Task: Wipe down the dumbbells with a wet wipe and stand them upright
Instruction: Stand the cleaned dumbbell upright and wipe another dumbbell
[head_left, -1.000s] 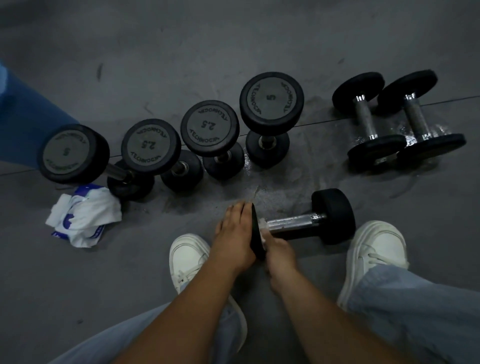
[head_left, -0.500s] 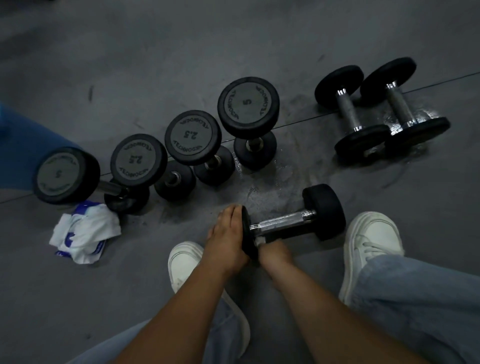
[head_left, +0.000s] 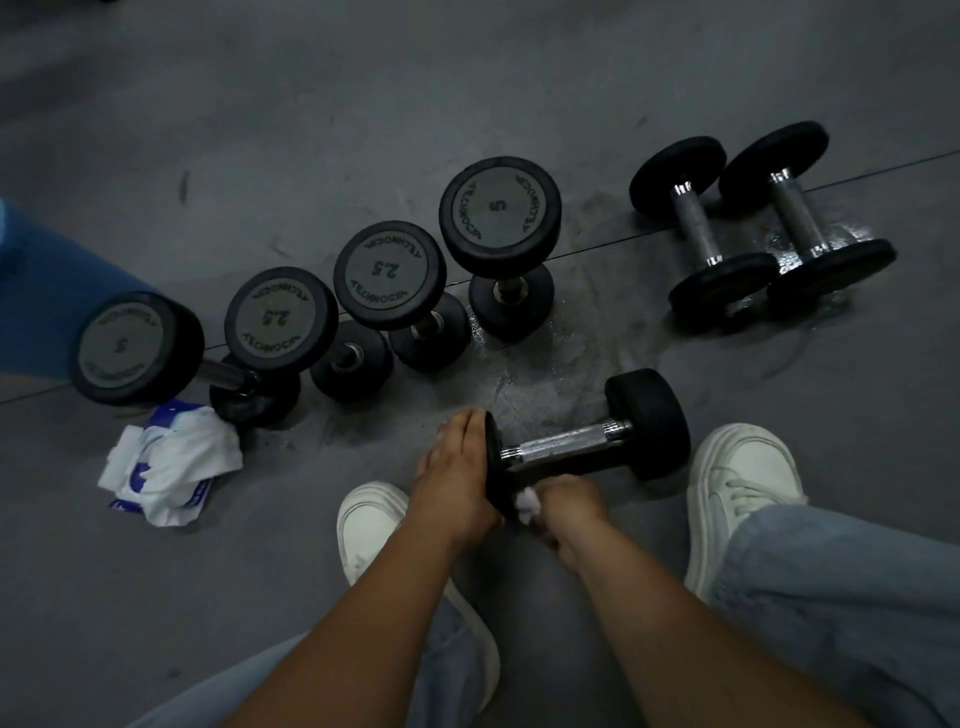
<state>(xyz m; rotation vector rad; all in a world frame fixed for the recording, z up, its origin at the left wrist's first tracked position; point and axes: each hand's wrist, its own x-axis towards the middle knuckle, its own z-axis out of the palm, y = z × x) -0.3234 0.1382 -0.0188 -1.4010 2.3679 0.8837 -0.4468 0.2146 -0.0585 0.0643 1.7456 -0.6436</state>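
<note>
Down on the grey floor (head_left: 519, 93), the dumbbell (head_left: 587, 441) lies on its side between two white shoes. The left hand (head_left: 457, 478) lies flat against its near end plate, fingers straight. The right hand (head_left: 566, 501) is bunched around a white wet wipe (head_left: 525, 503), pressed to that same plate's lower edge. Beyond them, four dumbbells (head_left: 389, 275) stand upright in a row, marked 5, 2.5, 2.5, 5. Off to the right, two more dumbbells (head_left: 748, 228) lie side by side on a wet patch. A crumpled wipe packet (head_left: 166, 462) sits just beside the leftmost upright one.
</note>
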